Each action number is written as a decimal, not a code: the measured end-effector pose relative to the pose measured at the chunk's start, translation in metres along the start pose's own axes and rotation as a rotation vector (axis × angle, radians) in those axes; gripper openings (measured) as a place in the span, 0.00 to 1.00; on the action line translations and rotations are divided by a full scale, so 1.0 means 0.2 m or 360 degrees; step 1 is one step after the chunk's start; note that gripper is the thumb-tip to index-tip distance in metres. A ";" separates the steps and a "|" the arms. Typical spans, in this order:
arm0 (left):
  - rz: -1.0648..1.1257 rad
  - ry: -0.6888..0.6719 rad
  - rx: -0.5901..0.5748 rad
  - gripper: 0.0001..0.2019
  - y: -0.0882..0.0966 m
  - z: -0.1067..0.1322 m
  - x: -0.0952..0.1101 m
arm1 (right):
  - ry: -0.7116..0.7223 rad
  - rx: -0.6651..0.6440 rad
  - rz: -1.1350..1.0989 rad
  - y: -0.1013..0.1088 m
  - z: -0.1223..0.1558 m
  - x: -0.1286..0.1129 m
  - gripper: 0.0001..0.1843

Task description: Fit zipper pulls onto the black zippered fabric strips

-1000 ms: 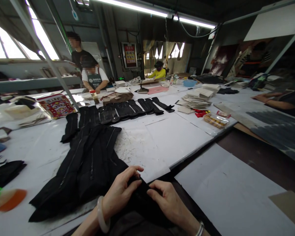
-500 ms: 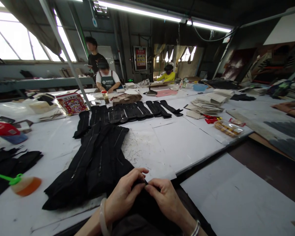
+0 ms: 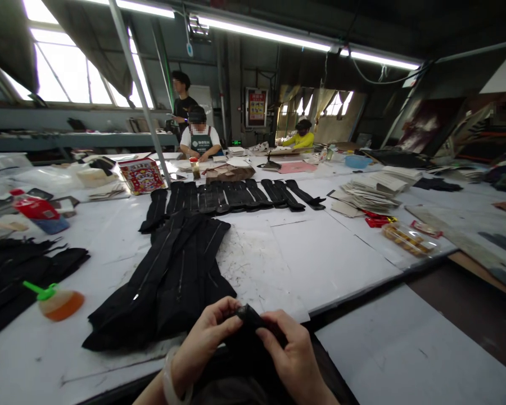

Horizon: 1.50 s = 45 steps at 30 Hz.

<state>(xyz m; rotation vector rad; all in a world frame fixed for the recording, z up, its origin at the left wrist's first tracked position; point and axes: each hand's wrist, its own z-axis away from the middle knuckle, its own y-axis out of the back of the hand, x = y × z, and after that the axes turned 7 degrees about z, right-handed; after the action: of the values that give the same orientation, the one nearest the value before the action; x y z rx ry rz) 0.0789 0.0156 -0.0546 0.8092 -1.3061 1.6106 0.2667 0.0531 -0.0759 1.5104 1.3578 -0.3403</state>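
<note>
Both hands grip a piece of black fabric (image 3: pixel 249 337) at the table's near edge, close to my body. My left hand (image 3: pixel 211 332) pinches its upper left edge between thumb and fingers. On the other side, my right hand (image 3: pixel 290 349) is closed on the fabric, thumb in front and fingers behind. A folded tip of cloth stands up between them; its lower part hangs into dark shadow. Just beyond my left hand lies a pile of black zippered fabric pieces (image 3: pixel 181 270). Farther back is a row of black strips (image 3: pixel 227 197) laid side by side.
At left stand a bottle of orange liquid with a green spout (image 3: pixel 61 304) and a red pouch (image 3: pixel 37 211). Stacked card pieces (image 3: pixel 366 191) and a clear snack pack (image 3: pixel 409 239) lie at right. A metal pole (image 3: pixel 141 90) rises behind; people work across the table.
My hands have drawn slightly apart, and a folded tip of black fabric now shows between them. The view has swung a little left, so the table's contents appear farther right.
</note>
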 end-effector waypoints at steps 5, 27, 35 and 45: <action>0.0144 -0.0009 -0.0010 0.15 -0.01 0.01 0.01 | 0.1149 0.0340 0.0715 0.03 -0.05 -0.01 0.18; -0.0257 -0.0188 0.0078 0.13 0.02 -0.01 0.03 | 0.1162 0.0175 0.0733 0.01 -0.19 -0.08 0.14; -0.1088 -0.0278 0.0121 0.09 -0.01 0.06 0.15 | -0.0200 -0.0785 -0.0031 0.12 -0.29 -0.22 0.06; -0.0543 0.0138 -0.0021 0.11 0.00 0.04 0.18 | -0.0587 -0.0847 -0.0316 0.09 -0.34 -0.20 0.05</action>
<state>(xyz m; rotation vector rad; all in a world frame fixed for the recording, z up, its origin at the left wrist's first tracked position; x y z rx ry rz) 0.0639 0.0165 -0.0217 0.8907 -1.0521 1.3486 0.2415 0.0879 -0.0076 0.8293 1.1813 -0.3294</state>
